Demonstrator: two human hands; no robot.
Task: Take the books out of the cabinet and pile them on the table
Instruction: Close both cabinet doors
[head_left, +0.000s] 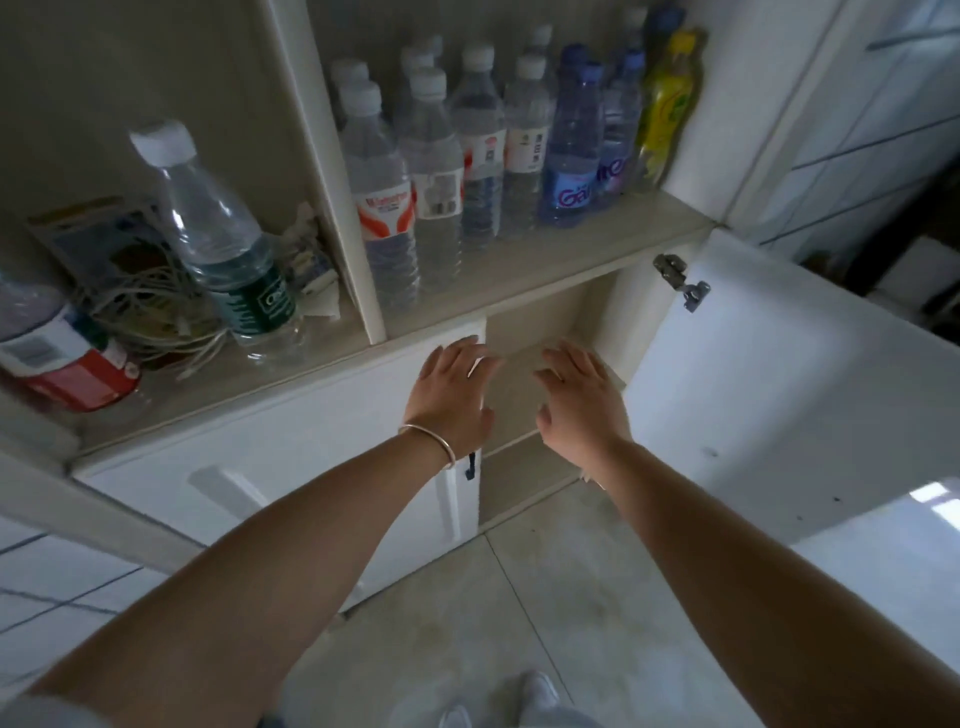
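While you face cabinet (291, 467), no books in view inside open right compartment. Your left hand (453, 399) and right hand (582, 402) reach in, fingers spread, holding nothing. Open door (779, 395) right; water bottles (467, 156) on shelf above.

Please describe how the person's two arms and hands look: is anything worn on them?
Both forearms are bare; no sleeves show on them. The left hand has a thin metal bangle around its wrist. The right hand has no clear jewellery; something small and pale shows under its wrist, but I cannot tell what it is. No gloves on either hand.
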